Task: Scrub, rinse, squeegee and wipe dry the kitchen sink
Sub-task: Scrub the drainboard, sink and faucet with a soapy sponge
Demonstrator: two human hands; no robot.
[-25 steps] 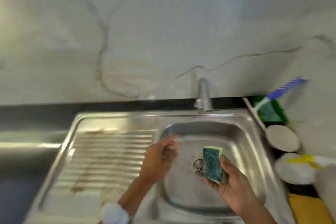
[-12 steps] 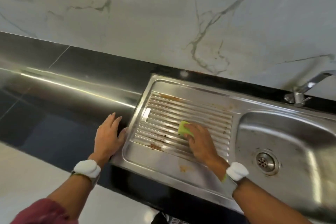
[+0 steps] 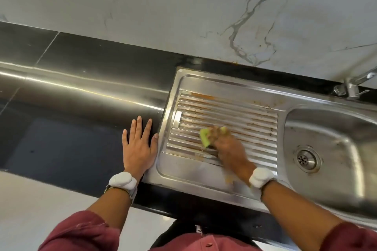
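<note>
Sponge (image 3: 204, 137) mostly hidden under my blurred right hand (image 3: 228, 149) — fingers curled on it — left hand (image 3: 138, 149) flat, fingers spread, on counter (image 3: 81, 108).

Stainless steel sink unit set in glossy black stone counter, marble-look wall behind.

The sink (image 3: 318, 187) is brushed stainless steel with a bright sheen; its ribbed drainboard (image 3: 251, 116) carries rust-brown staining along the grooves and upper edge. The drain strainer (image 3: 306, 160) and the tap (image 3: 354, 84) are polished metal. The countertop (image 3: 81, 91) is dark, smooth and highly reflective. The wall panel (image 3: 183, 6) is pale, grey-veined and smooth, with a low sheen. The sponge (image 3: 204, 137) is soft yellow-green foam. The sleeves (image 3: 81, 230) are matt maroon cloth.
</note>
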